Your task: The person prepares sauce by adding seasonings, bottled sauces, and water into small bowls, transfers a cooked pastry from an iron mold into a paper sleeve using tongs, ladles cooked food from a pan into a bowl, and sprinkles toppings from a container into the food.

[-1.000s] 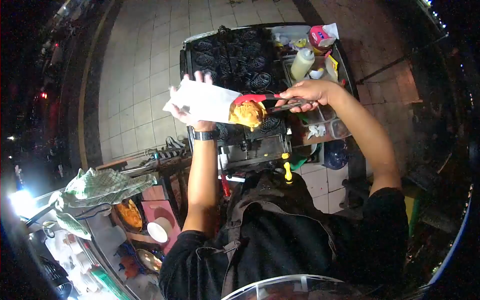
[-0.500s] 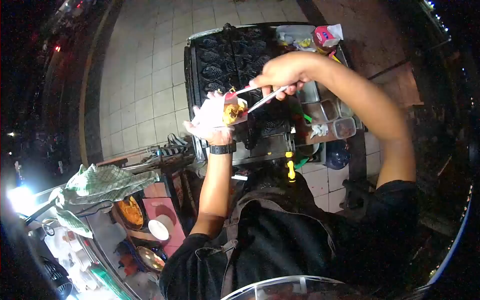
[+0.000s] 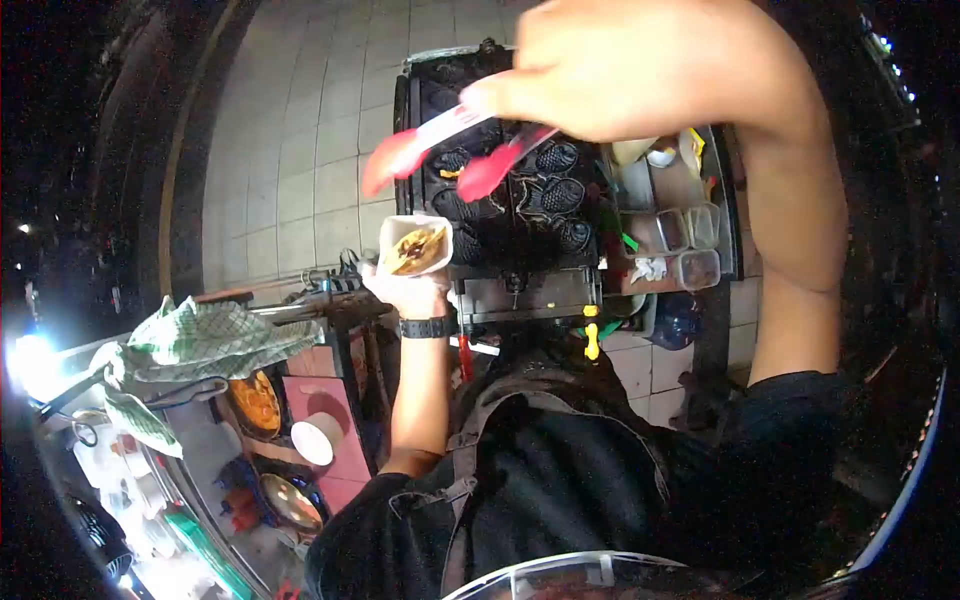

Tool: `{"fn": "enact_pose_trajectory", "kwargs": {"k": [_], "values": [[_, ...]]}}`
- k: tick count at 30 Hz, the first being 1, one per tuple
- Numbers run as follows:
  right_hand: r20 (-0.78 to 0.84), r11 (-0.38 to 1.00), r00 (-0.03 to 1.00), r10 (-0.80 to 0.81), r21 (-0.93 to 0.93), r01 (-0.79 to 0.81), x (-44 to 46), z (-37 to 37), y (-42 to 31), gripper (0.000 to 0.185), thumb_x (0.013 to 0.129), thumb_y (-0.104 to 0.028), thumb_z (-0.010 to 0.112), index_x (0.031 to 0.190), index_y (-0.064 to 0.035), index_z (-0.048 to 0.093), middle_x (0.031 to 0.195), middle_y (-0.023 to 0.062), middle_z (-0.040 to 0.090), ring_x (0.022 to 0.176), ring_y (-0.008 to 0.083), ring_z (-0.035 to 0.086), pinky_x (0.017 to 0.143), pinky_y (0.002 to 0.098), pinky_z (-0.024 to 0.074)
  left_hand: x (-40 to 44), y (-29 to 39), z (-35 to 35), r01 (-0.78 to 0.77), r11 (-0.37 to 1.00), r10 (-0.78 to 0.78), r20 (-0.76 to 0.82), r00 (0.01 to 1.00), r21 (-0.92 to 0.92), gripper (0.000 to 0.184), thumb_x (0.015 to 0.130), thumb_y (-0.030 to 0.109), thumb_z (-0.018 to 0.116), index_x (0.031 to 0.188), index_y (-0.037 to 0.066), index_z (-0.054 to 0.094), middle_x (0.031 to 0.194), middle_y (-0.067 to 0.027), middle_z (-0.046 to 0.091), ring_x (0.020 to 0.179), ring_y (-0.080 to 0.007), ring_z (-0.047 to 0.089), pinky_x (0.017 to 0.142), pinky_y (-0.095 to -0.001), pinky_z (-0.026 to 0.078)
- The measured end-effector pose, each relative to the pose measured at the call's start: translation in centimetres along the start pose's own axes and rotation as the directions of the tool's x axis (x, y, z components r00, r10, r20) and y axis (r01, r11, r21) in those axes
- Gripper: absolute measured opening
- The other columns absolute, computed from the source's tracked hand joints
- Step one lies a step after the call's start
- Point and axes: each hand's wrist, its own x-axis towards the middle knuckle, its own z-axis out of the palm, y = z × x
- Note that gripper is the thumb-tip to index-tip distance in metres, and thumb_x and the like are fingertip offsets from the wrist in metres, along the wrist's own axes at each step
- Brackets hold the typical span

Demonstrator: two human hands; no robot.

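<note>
My left hand (image 3: 408, 289) is wrapped round the lower part of a white paper bag (image 3: 445, 236), whose open mouth faces up. Inside it sits a golden-brown pastry (image 3: 416, 250) with a dark filling showing. High in the view and somewhat blurred, my right hand (image 3: 600, 75) grips tongs with red tips (image 3: 484, 172). The two tips are apart with nothing between them, above the bag and the black fish-shaped molds (image 3: 550, 195).
Right of the molds stand clear containers (image 3: 697, 268) and a crumpled white tissue (image 3: 648, 269). A checked cloth (image 3: 215, 350) hangs at the left, above a pan of orange food (image 3: 256, 403), a white cup (image 3: 317, 438) and a second pan (image 3: 290, 502).
The tongs have come off the pastry and risen with my right hand toward the camera. The bag has tipped upright in my left hand, with the pastry now down inside it.
</note>
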Motion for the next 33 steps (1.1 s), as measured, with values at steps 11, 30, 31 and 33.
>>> {"fn": "enact_pose_trajectory", "kwargs": {"k": [11,30,31,33], "values": [[-0.771,0.917,0.573,-0.279,-0.39,-0.078,22.0,7.6,9.5,0.042,0.086,-0.053,0.069,0.089,-0.0116,0.077,0.085,0.0125,0.074,0.083,0.037,0.072,0.075,0.049,0.0574,-2.4,2.0,0.0,-0.086,0.965,0.107,-0.074,0.991,0.249,0.032,0.091,0.035,0.059,0.103,0.005,0.058,0.101,-0.0181,0.058,0.1,-0.037,0.056,0.09,-0.0531,0.052],[-0.822,0.846,0.204,-0.532,-0.508,0.16,19.3,12.1,8.3,0.027,0.088,-0.04,0.07,0.103,-0.0176,0.077,0.081,0.0037,0.068,0.076,0.0254,0.069,0.064,0.0389,0.0538,-2.9,2.7,-0.7,-0.09,0.937,0.115,-0.055,0.992,0.339,0.077,0.096,0.067,0.029,0.112,-0.001,0.06,0.109,-0.0267,0.066,0.103,-0.0425,0.064,0.096,-0.0589,0.051],[-0.808,0.837,0.224,-0.546,-0.515,0.183,16.4,12.7,7.5,0.028,0.088,-0.04,0.07,0.103,-0.0172,0.077,0.079,0.0043,0.066,0.074,0.0256,0.068,0.062,0.0396,0.0524,-3.0,2.4,-0.6,-0.066,0.937,0.089,-0.054,0.995,0.343,0.077,0.097,0.066,0.028,0.112,-0.002,0.06,0.109,-0.0265,0.065,0.104,-0.0428,0.064,0.097,-0.0591,0.051],[-0.783,0.827,0.268,-0.561,-0.518,0.217,12.2,13.9,6.5,0.029,0.087,-0.039,0.071,0.103,-0.0161,0.077,0.076,0.0047,0.063,0.071,0.0254,0.066,0.061,0.0402,0.0509,-2.3,2.4,-2.0,-0.012,0.932,0.037,-0.063,0.997,0.363,0.068,0.095,0.063,0.039,0.123,0.004,0.058,0.116,-0.0238,0.063,0.107,-0.0467,0.062,0.094,-0.0628,0.052]]}}
